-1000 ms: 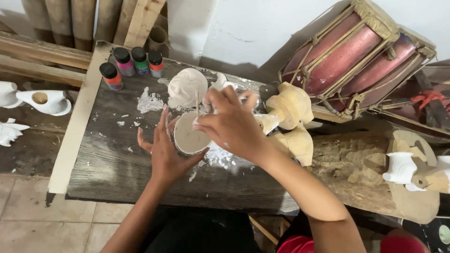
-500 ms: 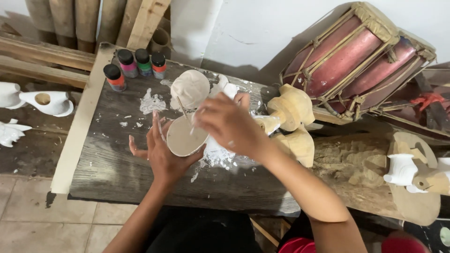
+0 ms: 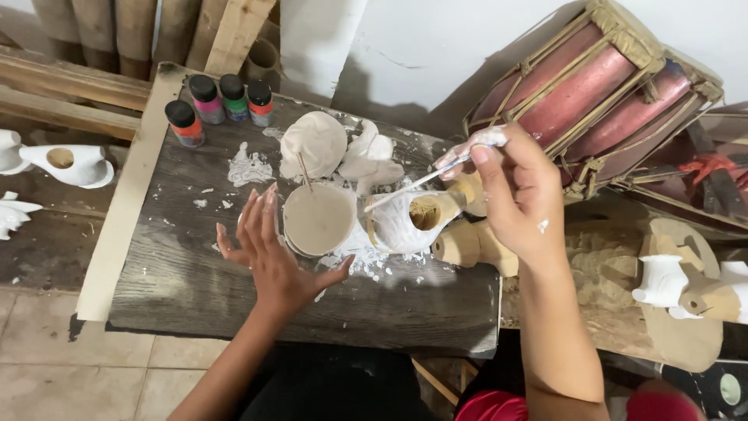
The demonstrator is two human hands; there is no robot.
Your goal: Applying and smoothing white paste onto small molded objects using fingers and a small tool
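From the head camera, the left hand (image 3: 273,261) lies open, fingers spread, against the cup of white paint (image 3: 318,218) on the dark wooden table (image 3: 187,288). The right hand (image 3: 518,191) pinches a thin brush (image 3: 409,185) above a half-whitened wooden figure (image 3: 405,222) just beside the cup.

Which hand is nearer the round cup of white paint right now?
Left. The left hand is open just beside the cup of white paint, thumb under its rim. The right hand is off to its right, holding a brush.
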